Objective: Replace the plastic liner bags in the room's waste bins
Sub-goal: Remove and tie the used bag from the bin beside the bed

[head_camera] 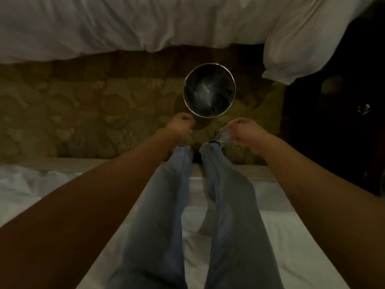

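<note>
A round waste bin [185, 90] with a shiny metal rim stands on the carpet between two beds. A crumpled clear plastic liner [205, 93] lies inside it. Both my arms reach forward, just short of the bin. My left hand [181, 125] is curled into a fist below the bin's near-left rim, and nothing shows in it. My right hand [244, 131] pinches a small bunched piece of clear plastic [224, 133] to the right of the bin's near edge.
A white-sheeted bed [104, 24] spans the far side, with a pillow [302, 44] hanging over its right end. I sit on a second white bed [291, 236], legs in light jeans over its edge. A dark nightstand [343, 113] with a round knob is at right. Patterned carpet [83, 113] lies between.
</note>
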